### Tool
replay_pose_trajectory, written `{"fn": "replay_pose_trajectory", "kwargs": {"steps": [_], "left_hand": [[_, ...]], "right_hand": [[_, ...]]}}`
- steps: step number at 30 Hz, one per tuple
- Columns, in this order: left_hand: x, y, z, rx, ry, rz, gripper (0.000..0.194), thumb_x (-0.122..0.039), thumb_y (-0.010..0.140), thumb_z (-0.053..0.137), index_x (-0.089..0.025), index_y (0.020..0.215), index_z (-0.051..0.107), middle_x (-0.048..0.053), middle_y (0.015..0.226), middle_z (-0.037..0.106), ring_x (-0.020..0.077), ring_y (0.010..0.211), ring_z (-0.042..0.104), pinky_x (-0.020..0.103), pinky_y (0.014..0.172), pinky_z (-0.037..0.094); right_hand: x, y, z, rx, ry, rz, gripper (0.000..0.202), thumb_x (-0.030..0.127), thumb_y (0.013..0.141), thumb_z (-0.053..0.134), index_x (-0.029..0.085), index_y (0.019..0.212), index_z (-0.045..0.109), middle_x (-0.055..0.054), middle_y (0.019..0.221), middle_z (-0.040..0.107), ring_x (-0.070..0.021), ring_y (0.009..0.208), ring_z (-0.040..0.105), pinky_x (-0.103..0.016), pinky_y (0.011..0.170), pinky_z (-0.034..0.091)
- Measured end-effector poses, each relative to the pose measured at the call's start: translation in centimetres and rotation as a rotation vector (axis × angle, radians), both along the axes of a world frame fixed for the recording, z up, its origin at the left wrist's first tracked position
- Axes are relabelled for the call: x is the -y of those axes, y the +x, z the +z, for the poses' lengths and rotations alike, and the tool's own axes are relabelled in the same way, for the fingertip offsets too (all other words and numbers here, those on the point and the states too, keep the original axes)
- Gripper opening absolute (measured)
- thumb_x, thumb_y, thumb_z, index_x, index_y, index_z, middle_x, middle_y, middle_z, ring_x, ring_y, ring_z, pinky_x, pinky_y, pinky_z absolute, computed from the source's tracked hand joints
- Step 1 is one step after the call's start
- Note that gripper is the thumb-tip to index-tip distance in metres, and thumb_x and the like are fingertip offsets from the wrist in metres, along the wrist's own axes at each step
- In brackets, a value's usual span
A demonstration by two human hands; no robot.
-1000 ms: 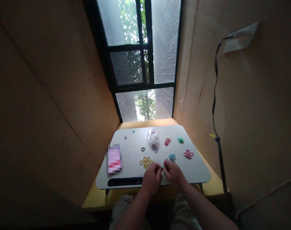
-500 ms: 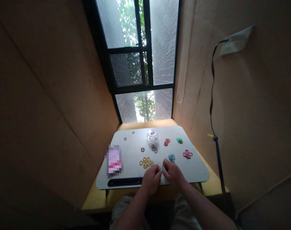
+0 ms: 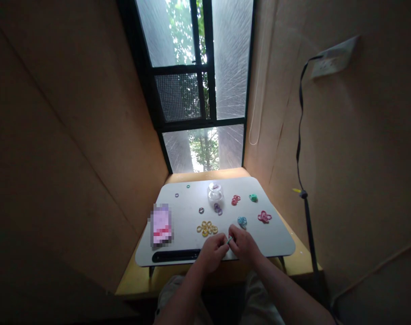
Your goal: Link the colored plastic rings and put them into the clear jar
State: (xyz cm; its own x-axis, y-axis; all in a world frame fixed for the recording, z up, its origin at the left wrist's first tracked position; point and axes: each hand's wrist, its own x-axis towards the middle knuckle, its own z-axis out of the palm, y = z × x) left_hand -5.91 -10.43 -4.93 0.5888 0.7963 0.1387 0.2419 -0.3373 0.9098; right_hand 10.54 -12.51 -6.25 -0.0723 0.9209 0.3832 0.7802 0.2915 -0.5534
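Note:
My left hand (image 3: 214, 248) and my right hand (image 3: 242, 243) meet over the front edge of a white folding table (image 3: 188, 230), fingers closed. Between the fingertips shows a small pale green hair tie (image 3: 229, 240), pinched by both hands and partly hidden. Just beyond my right hand lies a bunch of light blue hair ties (image 3: 242, 221). Yellow hair ties (image 3: 207, 229) are spread out past my left hand. Farther back are purple hair ties (image 3: 218, 209), red ones (image 3: 236, 199), green ones (image 3: 253, 197) and, to the right, pink ones (image 3: 265, 216).
A clear round jar (image 3: 215, 193) stands near the table's back. On the left lies a blurred pink packet (image 3: 162, 225). A black slot (image 3: 174, 256) runs along the front edge. Single ties lie at the back left. Walls flank the table; a black cable (image 3: 299, 135) hangs right.
Both hands stay together at the same place, with only slight finger movement around the green hair tie. Nothing else on the table has visibly moved.

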Motion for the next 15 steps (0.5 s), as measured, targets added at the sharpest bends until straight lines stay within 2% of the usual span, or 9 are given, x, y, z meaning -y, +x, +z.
{"fn": "replay_pose_trajectory", "kwargs": {"steps": [5,15], "left_hand": [[-0.17,-0.16,-0.01,0.055,-0.032,-0.066,0.018,-0.029,0.076,0.052,-0.017,0.065,0.045,-0.003,0.062,0.044,0.0109,0.062,0.039,0.024,0.060,0.029],[-0.17,-0.11,-0.17,0.032,-0.032,-0.031,0.018,-0.026,0.075,0.049,-0.016,0.060,0.048,-0.002,0.059,0.044,0.0112,0.061,0.040,0.024,0.059,0.029]], "right_hand": [[-0.05,-0.08,0.20,-0.010,0.000,0.007,0.007,0.017,0.075,0.044,0.022,0.074,0.039,0.004,0.063,0.044,-0.0136,0.058,0.043,-0.025,0.057,0.024],[-0.34,0.17,0.09,-0.031,-0.008,-0.002,0.008,0.015,0.075,0.042,0.023,0.076,0.039,0.004,0.063,0.044,-0.0146,0.059,0.046,-0.025,0.057,0.027]]}}
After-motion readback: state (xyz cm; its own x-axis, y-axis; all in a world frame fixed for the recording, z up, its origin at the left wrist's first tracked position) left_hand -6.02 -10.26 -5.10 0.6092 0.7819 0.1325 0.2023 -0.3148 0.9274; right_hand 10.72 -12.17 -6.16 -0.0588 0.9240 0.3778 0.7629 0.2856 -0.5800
